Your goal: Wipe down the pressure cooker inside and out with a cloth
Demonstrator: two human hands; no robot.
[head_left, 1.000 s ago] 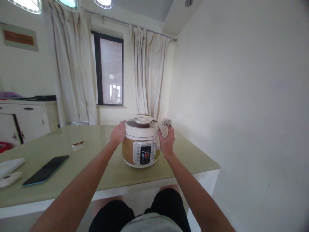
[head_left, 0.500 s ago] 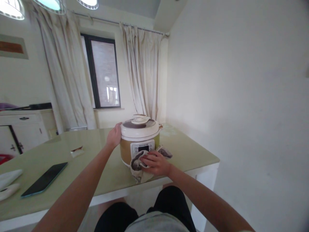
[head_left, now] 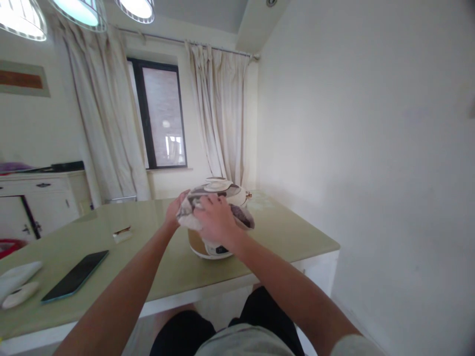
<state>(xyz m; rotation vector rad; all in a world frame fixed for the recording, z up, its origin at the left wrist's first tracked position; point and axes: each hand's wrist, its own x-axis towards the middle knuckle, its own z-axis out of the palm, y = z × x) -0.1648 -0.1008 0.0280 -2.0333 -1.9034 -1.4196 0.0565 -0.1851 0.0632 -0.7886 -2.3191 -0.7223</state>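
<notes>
I am pressing a crumpled cloth (head_left: pixel 193 207) with my right hand (head_left: pixel 215 222), grip clamped on it, against the round glossy cooker (head_left: pixel 218 244) sitting on the smooth counter (head_left: pixel 148 232); my left hand (head_left: pixel 174 210) is resting flat, fingers apart, on its side.

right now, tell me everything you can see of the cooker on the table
The electric cooker is a round pot with a white lid, a dull gold body and a white base. Its lid has a dark ring and a white handle on top. It stands upright on the pale green glossy table, near the far right end. The right hand presses a grey-white cloth over its front and lid edge, hiding most of the front. The left hand rests against its left side.
</notes>
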